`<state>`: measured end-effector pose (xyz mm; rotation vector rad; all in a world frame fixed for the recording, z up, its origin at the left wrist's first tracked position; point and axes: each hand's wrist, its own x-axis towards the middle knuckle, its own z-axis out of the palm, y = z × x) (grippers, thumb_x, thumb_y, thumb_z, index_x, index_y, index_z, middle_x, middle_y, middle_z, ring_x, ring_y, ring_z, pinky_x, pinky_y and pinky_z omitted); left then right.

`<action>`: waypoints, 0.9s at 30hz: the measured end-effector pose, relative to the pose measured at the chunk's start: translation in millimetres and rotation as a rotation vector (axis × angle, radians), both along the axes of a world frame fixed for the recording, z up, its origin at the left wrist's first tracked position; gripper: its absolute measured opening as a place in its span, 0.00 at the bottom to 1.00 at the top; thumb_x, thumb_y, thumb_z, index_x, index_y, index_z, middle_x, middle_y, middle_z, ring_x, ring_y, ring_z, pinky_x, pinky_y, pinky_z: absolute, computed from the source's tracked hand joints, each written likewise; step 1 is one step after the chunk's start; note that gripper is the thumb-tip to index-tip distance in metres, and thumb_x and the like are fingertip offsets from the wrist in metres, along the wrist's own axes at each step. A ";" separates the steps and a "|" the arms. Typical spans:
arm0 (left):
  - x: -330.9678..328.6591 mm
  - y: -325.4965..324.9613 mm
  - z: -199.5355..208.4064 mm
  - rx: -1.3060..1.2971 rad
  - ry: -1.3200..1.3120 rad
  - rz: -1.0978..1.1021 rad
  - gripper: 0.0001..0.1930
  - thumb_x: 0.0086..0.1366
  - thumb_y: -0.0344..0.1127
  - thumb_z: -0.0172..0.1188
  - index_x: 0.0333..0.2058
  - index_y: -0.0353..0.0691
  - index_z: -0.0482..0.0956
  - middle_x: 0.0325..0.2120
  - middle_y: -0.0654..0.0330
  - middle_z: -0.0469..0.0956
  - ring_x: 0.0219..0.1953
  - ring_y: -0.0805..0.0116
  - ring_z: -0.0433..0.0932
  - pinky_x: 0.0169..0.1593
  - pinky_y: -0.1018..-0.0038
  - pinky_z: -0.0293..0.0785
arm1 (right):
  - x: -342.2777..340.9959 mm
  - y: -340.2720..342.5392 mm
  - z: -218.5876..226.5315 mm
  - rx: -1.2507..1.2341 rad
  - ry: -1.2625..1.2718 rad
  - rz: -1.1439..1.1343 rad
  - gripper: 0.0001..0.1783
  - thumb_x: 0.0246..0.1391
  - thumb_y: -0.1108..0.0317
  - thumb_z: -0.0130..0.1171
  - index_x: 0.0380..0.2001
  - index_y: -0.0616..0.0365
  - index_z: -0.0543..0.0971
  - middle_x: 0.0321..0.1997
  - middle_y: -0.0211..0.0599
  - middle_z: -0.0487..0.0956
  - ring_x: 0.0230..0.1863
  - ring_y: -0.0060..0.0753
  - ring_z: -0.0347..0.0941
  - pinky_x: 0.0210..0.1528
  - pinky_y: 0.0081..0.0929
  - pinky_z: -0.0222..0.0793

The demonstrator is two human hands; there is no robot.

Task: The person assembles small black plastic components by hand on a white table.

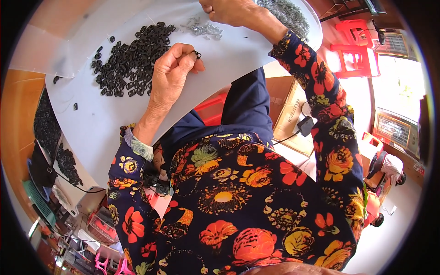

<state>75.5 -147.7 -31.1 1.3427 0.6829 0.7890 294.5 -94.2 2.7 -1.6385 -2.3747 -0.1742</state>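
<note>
Between the thumb and fingers of my left hand is a small black plastic piece with a loop, held above the pale tabletop. Just left of that hand spreads a heap of similar small black pieces. My right hand is farther away at the upper edge of the view, partly cut off. Its fingers are pinched together, and whatever they may hold cannot be made out. Below it lies a loose scatter of small, thin silvery pieces.
A bigger pile of silvery pieces lies at the far right of the table. More black pieces are heaped at the left. Red stools, a cardboard box and two people are to the right.
</note>
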 end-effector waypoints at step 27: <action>-1.9 3.5 -2.9 -0.041 -0.033 0.015 0.05 0.65 0.30 0.52 0.34 0.34 0.74 0.24 0.62 0.78 0.27 0.79 0.72 0.35 0.82 0.70 | -8.8 -40.3 9.8 -0.142 0.583 0.016 0.06 0.44 0.74 0.59 0.27 0.65 0.79 0.23 0.44 0.79 0.25 0.36 0.77 0.31 0.28 0.72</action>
